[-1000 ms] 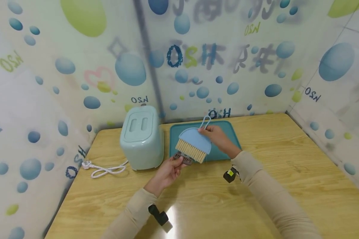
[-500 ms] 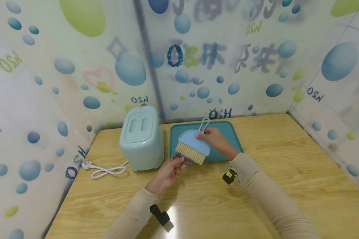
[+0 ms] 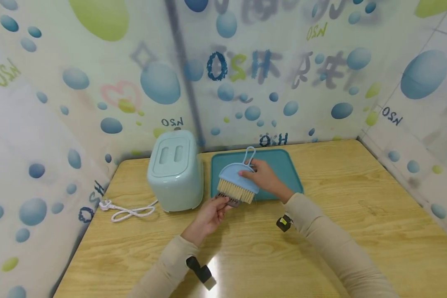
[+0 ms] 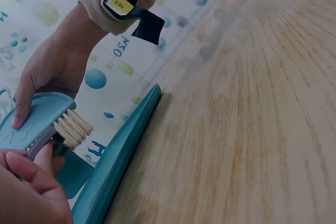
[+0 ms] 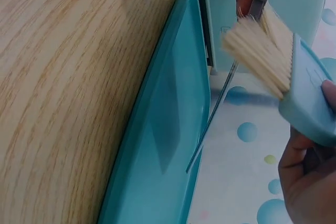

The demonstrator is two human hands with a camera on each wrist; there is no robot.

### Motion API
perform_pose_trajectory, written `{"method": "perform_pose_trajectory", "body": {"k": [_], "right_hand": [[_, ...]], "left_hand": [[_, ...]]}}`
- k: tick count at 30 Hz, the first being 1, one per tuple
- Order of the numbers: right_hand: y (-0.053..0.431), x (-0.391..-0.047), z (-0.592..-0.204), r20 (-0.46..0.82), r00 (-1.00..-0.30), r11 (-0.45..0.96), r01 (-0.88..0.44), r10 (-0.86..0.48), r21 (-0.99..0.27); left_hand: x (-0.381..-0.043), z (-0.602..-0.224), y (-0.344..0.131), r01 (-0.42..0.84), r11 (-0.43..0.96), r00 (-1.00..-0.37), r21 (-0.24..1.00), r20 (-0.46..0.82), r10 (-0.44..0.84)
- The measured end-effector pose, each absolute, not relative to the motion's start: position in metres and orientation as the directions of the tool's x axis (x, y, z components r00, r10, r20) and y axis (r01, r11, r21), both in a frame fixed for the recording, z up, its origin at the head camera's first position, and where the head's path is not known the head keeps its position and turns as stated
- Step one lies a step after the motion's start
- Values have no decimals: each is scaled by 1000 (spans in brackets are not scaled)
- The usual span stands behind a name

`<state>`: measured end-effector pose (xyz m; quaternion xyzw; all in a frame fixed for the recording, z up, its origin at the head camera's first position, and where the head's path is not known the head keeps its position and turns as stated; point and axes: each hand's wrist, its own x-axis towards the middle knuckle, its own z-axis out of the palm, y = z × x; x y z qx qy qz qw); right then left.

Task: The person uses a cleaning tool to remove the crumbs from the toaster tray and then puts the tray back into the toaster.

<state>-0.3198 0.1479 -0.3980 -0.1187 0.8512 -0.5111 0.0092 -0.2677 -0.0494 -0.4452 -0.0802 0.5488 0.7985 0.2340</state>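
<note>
My right hand (image 3: 263, 176) grips a light blue hand brush (image 3: 237, 174) near its looped handle, with the thumb on the brush's flat face. Its pale bristles point down and left, toward my left hand (image 3: 210, 216). That hand pinches a small grey-brown slotted piece (image 3: 229, 200), partly covered by fingers and bristles; what kind of thing it is stays unclear. In the left wrist view the bristles (image 4: 73, 128) lie against or just behind the grey piece (image 4: 41, 142). A thin shiny rod (image 5: 212, 116) slants down from near the grey piece in the right wrist view.
Beneath the brush lies a teal tray (image 3: 279, 165) on the wooden table (image 3: 283, 256). A pale green toaster (image 3: 175, 174) with a two-slotted lid stands left of it. Its white cord and plug (image 3: 128, 212) lie at the far left. A patterned wall covering (image 3: 253, 95) backs the table.
My right hand has shifted a little left with the brush, whose bristles have moved slightly across the grey slotted piece. My left hand stays nearly where it was.
</note>
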Motion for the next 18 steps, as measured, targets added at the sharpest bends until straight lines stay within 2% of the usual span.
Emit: {"method": "perform_pose_trajectory", "body": {"k": [10,18], "right_hand": [[153,-321,-400,187,-970,481,-241,-157,-843],[159,-324,-404,162,-978,504,-208,-134,-839]], "left_hand": [[-261,-441,-50,-466,-277,-874,840,-387,295],[-260,-441,-51,-462,-264,-873,847,-382,302]]}}
